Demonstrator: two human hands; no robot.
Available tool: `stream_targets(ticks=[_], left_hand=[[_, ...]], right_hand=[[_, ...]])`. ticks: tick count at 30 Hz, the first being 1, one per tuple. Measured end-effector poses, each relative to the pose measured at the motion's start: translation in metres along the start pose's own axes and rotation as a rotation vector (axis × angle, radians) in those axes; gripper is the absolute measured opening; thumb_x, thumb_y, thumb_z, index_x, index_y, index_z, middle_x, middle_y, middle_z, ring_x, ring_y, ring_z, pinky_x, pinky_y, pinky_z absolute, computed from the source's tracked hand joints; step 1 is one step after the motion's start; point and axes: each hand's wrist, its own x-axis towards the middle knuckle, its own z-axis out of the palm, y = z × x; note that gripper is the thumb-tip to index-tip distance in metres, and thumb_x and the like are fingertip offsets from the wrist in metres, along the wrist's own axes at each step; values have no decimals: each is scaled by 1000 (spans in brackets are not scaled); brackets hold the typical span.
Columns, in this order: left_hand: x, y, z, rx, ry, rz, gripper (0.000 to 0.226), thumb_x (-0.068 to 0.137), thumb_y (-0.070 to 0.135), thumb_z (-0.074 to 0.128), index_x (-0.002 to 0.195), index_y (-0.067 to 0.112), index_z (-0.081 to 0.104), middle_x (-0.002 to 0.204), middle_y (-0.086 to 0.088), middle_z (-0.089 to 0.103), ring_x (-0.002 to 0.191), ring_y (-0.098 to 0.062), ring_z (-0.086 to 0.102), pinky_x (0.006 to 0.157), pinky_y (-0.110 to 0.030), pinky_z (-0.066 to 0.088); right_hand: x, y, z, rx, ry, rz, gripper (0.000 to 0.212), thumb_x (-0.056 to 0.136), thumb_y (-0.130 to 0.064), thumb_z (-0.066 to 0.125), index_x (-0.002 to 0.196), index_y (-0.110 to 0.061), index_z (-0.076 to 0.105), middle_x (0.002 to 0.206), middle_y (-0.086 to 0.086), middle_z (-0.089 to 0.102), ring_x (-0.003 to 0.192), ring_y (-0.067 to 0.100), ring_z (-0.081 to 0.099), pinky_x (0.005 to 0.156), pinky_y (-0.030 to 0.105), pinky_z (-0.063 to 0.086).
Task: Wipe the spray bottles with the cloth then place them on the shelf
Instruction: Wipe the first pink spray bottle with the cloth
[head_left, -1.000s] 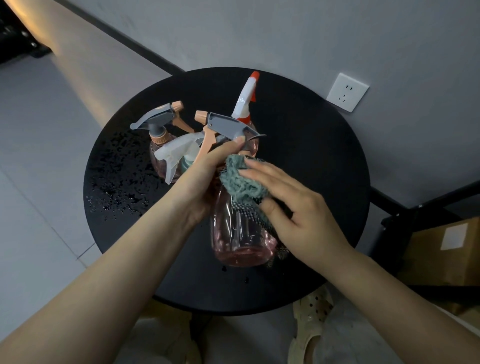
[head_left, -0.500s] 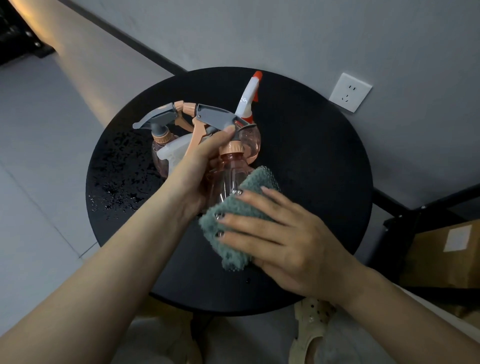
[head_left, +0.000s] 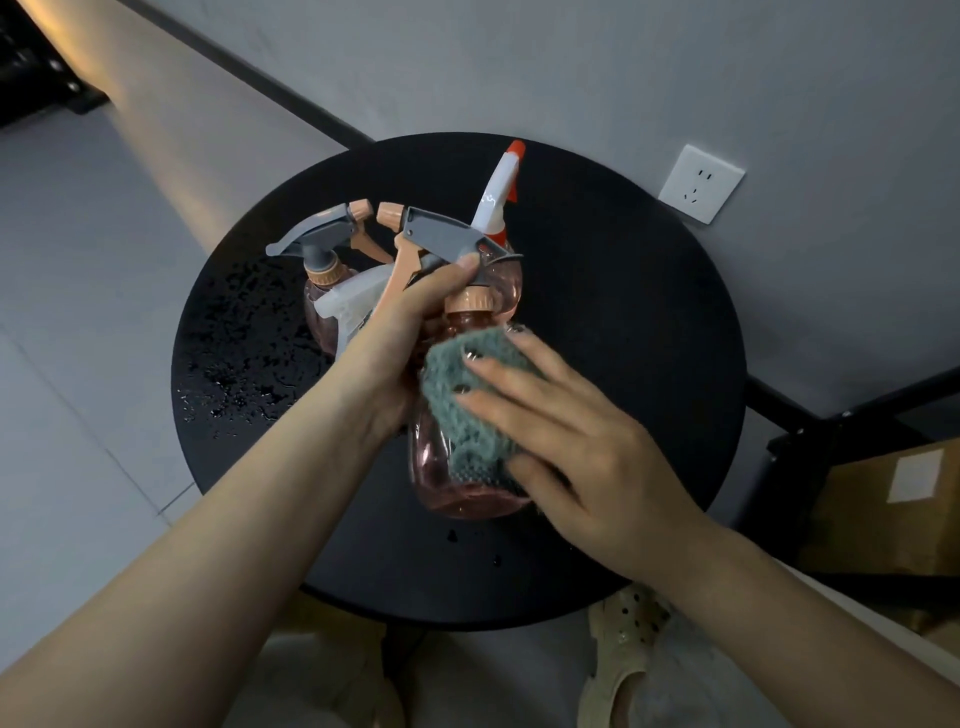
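My left hand grips the neck and trigger of a pink see-through spray bottle with a grey and peach head, held over the round black table. A grey-green cloth lies against the bottle's side, and my right hand presses it there with straight fingers spread over it. Behind stand three more spray bottles: a pink one with a grey head, one with a white trigger, and one with a white and orange nozzle.
Water drops cover the table's left part. A white wall socket sits on the grey wall to the right. A black frame and a cardboard box stand at the right. Sandalled feet show below the table's edge.
The cloth under my right hand slid down the bottle toward its base half a second ago and is now back up on the bottle's side. My left hand kept its hold on the bottle's neck.
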Motion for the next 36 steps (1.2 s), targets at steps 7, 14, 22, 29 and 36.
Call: stream_targets(ticks=[7,14,22,29,36], left_hand=[[3,1,-1,-20,64,4,32,87,32,60,109,9,62,73,-3,69,59,-14,65,56,-22,54],[1,-3,2,21,-51,-6,32,86,31,60,110,10,59,91,-9,65,75,-19,65,66,-27,55],[-3,1,1,29,-18,15,44,88,29,57,126,6,53,104,-13,64,88,-24,63,79,-34,55],[-2,9,-3,-42,34,41,22,84,32,58,82,12,65,64,-1,69,56,-13,64,55,-22,54],[1,3,-3,-28,-7,40,27,85,32,59,103,12,62,79,-2,69,71,-16,64,68,-26,56]], right_hand=[[-8,7,0,-278,-130,-381,34,96,-17,50,130,-18,50,137,0,52,137,26,33,113,45,29],[4,5,0,266,24,184,45,92,-15,50,137,-21,45,146,-14,37,142,8,24,115,26,25],[1,1,5,386,75,252,48,92,-13,47,139,-19,40,147,-13,36,142,9,25,115,24,23],[-12,2,6,-60,-17,-201,37,94,-15,53,130,-16,47,141,-1,45,140,32,29,108,50,36],[-7,5,3,63,9,-47,43,92,-11,53,134,-16,47,143,-6,41,142,25,26,112,42,33]])
